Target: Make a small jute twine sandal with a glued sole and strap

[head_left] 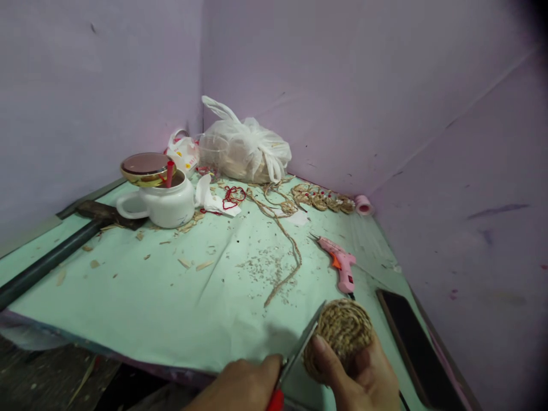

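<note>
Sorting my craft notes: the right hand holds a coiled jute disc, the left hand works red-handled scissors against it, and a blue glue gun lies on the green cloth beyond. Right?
Nearly. The head view shows the glue gun is pink, not blue. The rest stands: the right hand holds the coiled jute disc, the left hand works the red-handled scissors, and the gun lies on the green cloth.

The desk [141, 302] is covered with a pale green sheet and stands in a corner between lilac walls. On it lie a white pot [165, 204] with a gold lid, a dark hammer [55, 251], a tied white plastic bag [246, 149], red thread [233, 196], a length of jute cord [286, 245], a pink glue gun [339, 262], a pink tape roll [363, 204], a black phone [413, 342] and scattered wood shavings.
</note>
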{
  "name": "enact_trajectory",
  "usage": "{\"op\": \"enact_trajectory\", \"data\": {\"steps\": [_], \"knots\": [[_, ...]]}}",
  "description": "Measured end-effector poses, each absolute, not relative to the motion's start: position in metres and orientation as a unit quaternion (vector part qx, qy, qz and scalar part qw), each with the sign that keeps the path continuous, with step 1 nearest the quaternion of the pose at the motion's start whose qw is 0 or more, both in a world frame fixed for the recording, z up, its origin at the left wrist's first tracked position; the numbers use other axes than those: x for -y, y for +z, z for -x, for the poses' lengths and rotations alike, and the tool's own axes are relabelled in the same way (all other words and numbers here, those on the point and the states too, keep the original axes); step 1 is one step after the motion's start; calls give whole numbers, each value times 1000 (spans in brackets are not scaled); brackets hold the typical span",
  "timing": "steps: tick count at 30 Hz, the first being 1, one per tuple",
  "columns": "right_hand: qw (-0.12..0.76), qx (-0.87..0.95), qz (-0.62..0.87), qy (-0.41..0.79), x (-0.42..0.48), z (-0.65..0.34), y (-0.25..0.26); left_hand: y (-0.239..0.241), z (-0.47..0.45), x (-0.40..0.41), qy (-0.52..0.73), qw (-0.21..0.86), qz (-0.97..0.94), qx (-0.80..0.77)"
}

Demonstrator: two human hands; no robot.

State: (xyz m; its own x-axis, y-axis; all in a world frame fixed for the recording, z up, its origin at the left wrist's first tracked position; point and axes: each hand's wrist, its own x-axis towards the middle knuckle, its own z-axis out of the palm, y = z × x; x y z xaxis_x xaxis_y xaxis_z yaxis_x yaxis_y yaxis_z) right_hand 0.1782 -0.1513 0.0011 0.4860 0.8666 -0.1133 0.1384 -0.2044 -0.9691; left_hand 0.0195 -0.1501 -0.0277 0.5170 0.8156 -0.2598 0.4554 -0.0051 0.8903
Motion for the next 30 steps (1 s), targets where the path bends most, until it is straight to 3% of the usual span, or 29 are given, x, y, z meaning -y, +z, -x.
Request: {"op": "enact_trajectory", "data": {"steps": [3, 7, 14, 19, 23, 27, 30], "knots": [[522, 362, 645, 424, 137, -186, 1, 12, -4, 124, 142, 500, -716, -467], [573, 320, 554, 512, 115, -195, -1, 47, 6, 81, 65, 256, -760, -593], [598, 257, 439, 619, 85, -197, 1, 26, 18, -11, 19, 72, -754, -652], [592, 137, 354, 711, 58, -196, 5, 23, 16, -29, -18, 25, -735, -678], [491, 95, 242, 832, 46, -195, 6, 23, 4, -14, 13, -29, -731, -682], [455, 92, 198, 863, 44, -195, 3, 24, 3, -13, -12, -9, -719, -694], [433, 79, 177, 880, 45, -195, 0, 28, 3, -14, 95, 46, -720, -686]]}}
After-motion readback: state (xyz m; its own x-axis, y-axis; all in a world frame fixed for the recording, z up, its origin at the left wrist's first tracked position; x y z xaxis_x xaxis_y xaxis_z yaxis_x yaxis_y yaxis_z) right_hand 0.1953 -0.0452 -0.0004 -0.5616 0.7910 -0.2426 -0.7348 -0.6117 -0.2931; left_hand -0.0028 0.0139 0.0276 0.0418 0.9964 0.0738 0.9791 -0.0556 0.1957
